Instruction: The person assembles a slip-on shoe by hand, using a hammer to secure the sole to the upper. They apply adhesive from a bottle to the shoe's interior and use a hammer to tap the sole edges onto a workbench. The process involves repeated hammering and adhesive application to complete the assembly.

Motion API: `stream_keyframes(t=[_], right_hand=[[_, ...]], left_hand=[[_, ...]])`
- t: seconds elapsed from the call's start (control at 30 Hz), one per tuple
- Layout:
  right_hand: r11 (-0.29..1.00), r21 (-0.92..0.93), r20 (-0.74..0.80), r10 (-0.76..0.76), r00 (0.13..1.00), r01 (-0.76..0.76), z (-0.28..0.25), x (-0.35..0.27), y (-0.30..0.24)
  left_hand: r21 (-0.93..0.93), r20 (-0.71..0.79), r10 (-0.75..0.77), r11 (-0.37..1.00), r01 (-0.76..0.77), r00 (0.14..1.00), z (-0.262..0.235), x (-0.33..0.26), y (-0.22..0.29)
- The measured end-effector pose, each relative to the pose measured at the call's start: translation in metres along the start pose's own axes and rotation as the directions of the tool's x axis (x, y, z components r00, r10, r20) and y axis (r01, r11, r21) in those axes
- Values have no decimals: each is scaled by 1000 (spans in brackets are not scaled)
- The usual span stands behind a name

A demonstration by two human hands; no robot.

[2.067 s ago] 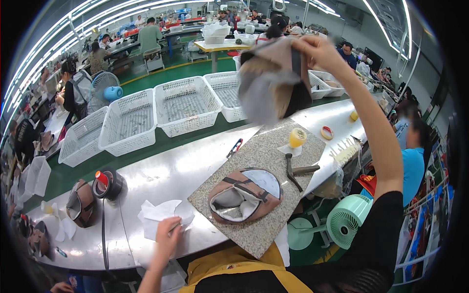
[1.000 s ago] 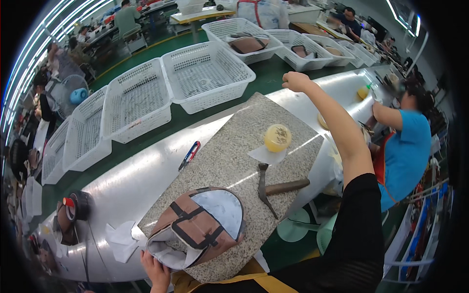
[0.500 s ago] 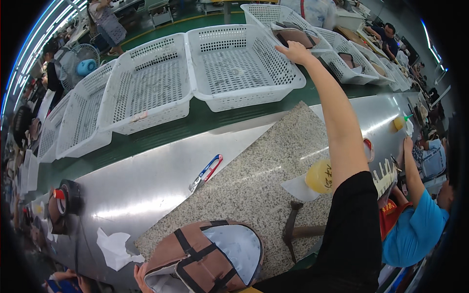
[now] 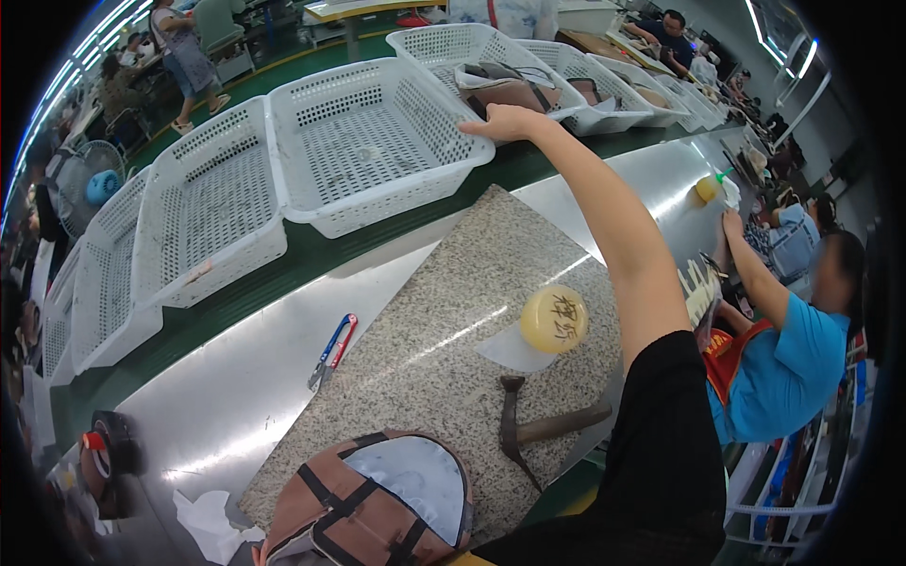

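My right hand (image 4: 505,124) reaches far forward, its thumb lying along the near rim where two white perforated plastic baskets meet. Its fingers are partly hidden and appear curled over that rim. Just beyond them, a brown bag-like piece (image 4: 514,92) lies in the farther basket (image 4: 436,42). The nearer basket (image 4: 330,222) holds nothing. At the bottom edge my left hand (image 4: 256,555) barely shows, against a brown bag (image 4: 302,500) with black crossed straps and a pale lining; earlier its fingers gripped that edge.
A granite slab (image 4: 425,330) carries a hammer (image 4: 557,426), a yellowish round container (image 4: 554,319) and white paper. Snips (image 4: 332,351) lie on the metal table (image 4: 226,377) beside it. At left are a black tape roll (image 4: 118,443) and crumpled paper (image 4: 208,526). A blue-shirted person (image 4: 788,368) works at right.
The whole view has swung right, so most things sit farther left. My right hand has come slightly nearer along the basket rim. Less of my left hand shows.
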State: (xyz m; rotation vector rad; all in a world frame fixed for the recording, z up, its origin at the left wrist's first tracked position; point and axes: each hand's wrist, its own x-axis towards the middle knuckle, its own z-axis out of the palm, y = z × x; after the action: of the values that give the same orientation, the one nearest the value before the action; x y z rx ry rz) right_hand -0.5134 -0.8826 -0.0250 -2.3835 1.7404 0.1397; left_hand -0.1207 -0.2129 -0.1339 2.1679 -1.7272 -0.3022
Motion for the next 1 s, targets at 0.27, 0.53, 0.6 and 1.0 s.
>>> stream_keyframes(t=[0.27, 0.53, 0.6, 1.0], right_hand=[[997, 9, 44, -79, 996, 78, 19, -81, 6], [940, -41, -314, -333, 889, 338, 3, -171, -23], [893, -84, -340, -442, 830, 442, -12, -225, -45], [652, 421, -314, -548, 775, 631, 91, -505, -240]], left_hand=[[189, -43, 74, 980, -65, 996, 11, -16, 5], [117, -156, 189, 978, -172, 969, 0, -9, 15], [116, -200, 225, 972, -205, 954, -2, -4, 18], [-320, -340, 277, 865, -387, 899, -6, -20, -12]])
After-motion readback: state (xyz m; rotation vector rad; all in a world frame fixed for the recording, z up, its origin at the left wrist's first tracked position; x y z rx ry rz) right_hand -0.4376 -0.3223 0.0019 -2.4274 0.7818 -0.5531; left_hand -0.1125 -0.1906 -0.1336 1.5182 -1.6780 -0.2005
